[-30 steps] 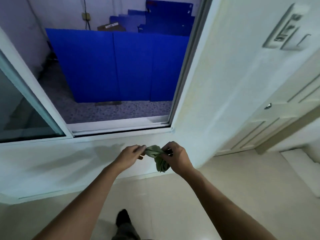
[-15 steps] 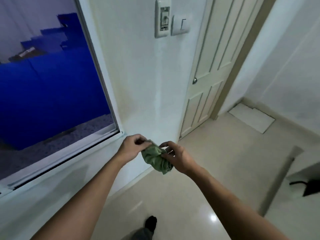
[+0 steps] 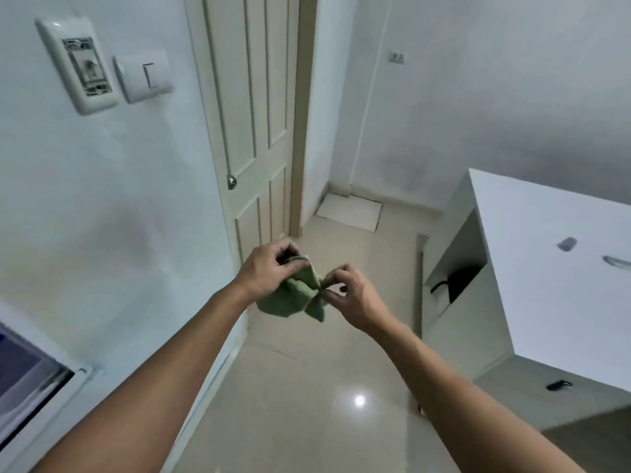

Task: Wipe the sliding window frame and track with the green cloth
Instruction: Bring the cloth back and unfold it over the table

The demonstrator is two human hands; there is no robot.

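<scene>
A bunched green cloth [image 3: 296,297] hangs between both hands in the middle of the head view, above the floor. My left hand [image 3: 268,269] grips its upper left part with curled fingers. My right hand [image 3: 348,295] pinches its right edge between thumb and fingertips. Only the lower right corner of the sliding window frame [image 3: 51,394] shows, at the bottom left edge, well away from the cloth.
A white wall with a switch plate [image 3: 143,76] is on the left. A closed panelled door [image 3: 252,131] with a round knob stands ahead. A white cabinet [image 3: 546,261] with an open niche fills the right. Glossy tiled floor [image 3: 307,404] lies below.
The view has swung right, away from the window toward the door and cabinet. Both hands keep hold of the cloth and have pulled it slightly apart.
</scene>
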